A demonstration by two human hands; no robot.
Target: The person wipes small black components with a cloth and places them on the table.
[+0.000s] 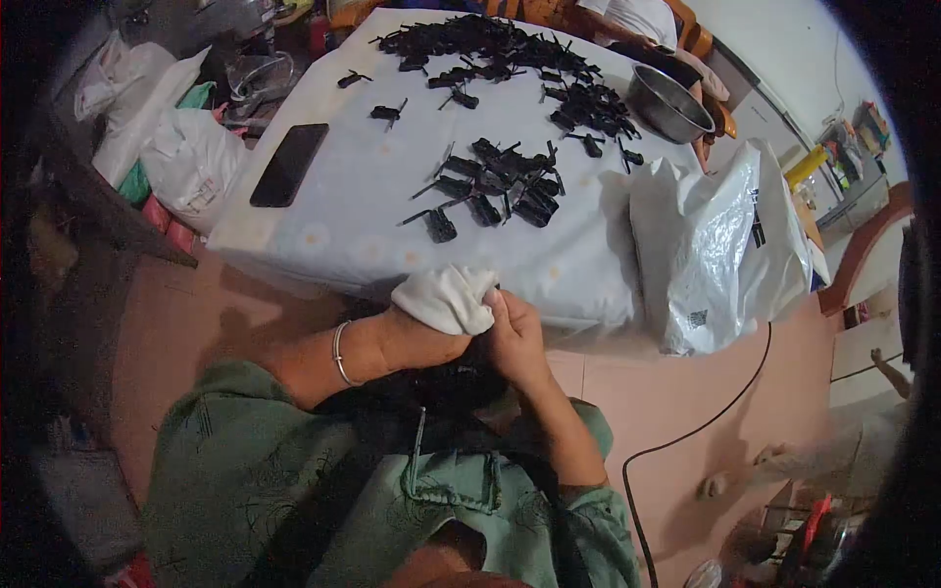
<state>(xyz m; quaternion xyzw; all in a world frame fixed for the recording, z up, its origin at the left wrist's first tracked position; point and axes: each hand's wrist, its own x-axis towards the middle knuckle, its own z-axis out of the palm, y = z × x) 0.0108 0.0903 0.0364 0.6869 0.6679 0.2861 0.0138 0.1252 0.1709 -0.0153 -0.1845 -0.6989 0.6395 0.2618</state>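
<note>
At the table's near edge, my left hand (431, 323) is wrapped in a white cloth (446, 299) that covers its fingers; a bangle circles the wrist. Pressed against the cloth's right side, my right hand (517, 338) is closed in a pinch. A small dark bit shows at its fingertips, too little to make out. Just beyond the hands lies a cluster of black parts (502, 178) with thin stems. A bigger pile of similar black parts (480, 44) spreads over the far side of the table, and more of them (600, 108) lie to its right.
On the white-covered table (363, 235) are a dark phone (290, 165) at left, a metal bowl (671, 103) and a white plastic bag (720, 245) at right. Another person (637, 22) sits at the far right corner. White bags (186, 157) stand left; a cable (686, 431) crosses the floor.
</note>
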